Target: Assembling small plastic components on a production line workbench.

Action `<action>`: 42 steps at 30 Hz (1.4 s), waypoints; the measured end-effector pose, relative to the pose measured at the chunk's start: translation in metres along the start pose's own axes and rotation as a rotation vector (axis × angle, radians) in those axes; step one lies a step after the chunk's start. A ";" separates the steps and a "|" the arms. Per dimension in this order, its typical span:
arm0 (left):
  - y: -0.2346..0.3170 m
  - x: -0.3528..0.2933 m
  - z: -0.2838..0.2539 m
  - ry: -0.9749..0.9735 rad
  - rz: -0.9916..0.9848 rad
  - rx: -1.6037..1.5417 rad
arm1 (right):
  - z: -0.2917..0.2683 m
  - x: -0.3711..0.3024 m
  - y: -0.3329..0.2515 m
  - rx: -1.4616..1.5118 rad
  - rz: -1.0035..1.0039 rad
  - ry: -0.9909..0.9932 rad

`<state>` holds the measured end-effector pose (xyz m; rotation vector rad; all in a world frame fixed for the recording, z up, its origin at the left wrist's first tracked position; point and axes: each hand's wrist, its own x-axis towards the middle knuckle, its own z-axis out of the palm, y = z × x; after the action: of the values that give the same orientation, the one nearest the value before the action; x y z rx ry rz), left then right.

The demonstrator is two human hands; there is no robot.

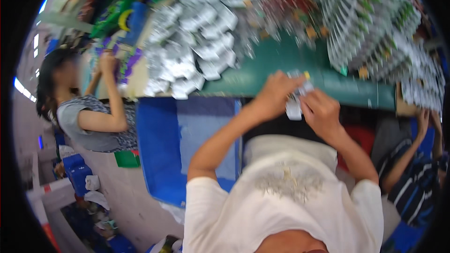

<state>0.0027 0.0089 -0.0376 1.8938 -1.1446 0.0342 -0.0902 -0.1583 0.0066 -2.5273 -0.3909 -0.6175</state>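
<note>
Just over the near edge of the green table (300, 63), both hands close on one small whitish, see-through plastic piece (294, 110). My left hand (276, 93) grips its left side, fingers bent. The fingers of my right hand (322, 112) pinch it from the right. A yellow spot shows by the fingertips; motion blur hides the finer detail. Left of my hands lies a heap of silvery-white clear plastic packs (187, 42). Beyond them is a blurred pile of small clear pieces with red and orange parts (286, 4).
Tall stacked rows of clear packs (356, 23) stand at the right. A blue bin (157, 159) sits below the table edge, left of me. One co-worker (93, 112) works at the left; another person's arms (415, 145) reach in at the right.
</note>
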 end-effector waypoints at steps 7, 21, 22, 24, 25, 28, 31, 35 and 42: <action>-0.006 -0.005 -0.012 -0.145 -0.122 -0.092 | -0.008 -0.015 0.012 0.244 0.064 -0.106; 0.016 0.006 -0.016 0.042 -0.120 -0.148 | -0.024 -0.048 0.042 0.497 0.482 0.053; 0.018 0.012 -0.020 0.090 -0.104 -0.117 | -0.046 -0.047 0.043 0.464 0.530 0.115; 0.016 0.021 -0.023 0.124 -0.079 -0.088 | -0.095 -0.046 0.047 0.398 0.558 0.240; 0.014 0.025 -0.021 0.110 -0.134 -0.103 | -0.119 -0.043 0.052 0.301 0.563 0.329; 0.002 0.024 -0.010 0.073 -0.210 -0.149 | -0.187 -0.028 0.081 0.310 0.680 0.537; -0.011 0.016 -0.001 0.001 -0.249 -0.142 | -0.247 -0.014 0.136 0.196 0.700 0.540; -0.011 0.016 0.005 0.052 -0.190 -0.117 | -0.283 -0.007 0.211 0.358 0.746 0.470; -0.005 0.016 0.007 0.080 -0.163 -0.027 | -0.271 0.002 0.260 0.383 0.734 0.413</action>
<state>0.0121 -0.0062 -0.0384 1.9385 -0.9302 0.0044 -0.0838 -0.5190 0.1104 -1.9070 0.5037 -0.6567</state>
